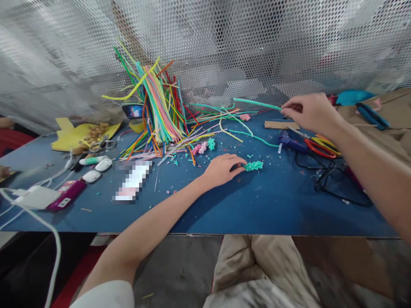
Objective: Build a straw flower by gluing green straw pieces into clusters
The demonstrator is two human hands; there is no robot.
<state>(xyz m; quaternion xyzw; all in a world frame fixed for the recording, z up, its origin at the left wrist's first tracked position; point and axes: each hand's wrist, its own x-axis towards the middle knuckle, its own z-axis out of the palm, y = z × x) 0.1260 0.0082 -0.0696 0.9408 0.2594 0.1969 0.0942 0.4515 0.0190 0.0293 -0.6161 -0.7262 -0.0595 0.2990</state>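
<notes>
My left hand (224,170) rests low over the blue table, its thumb and fingers pinched on one end of a fluffy teal piece (254,166). Raised at the right, my right hand (306,110) pinches the end of a teal pipe cleaner (257,103) that points left. Behind my left hand lie a green fluffy piece (211,144) and pink ones (199,148). A big bundle of colored pipe cleaners (160,107) stands at the back, with loose stems around its base.
At right are a blue glue gun (291,143), red-handled scissors (321,148), blue-handled pliers (372,116) and a black cable. A cardboard strip (281,125) lies near my right hand. At left are a blurred phone (133,182), white cables, a purple box (67,195) and a yellow sheet (72,134).
</notes>
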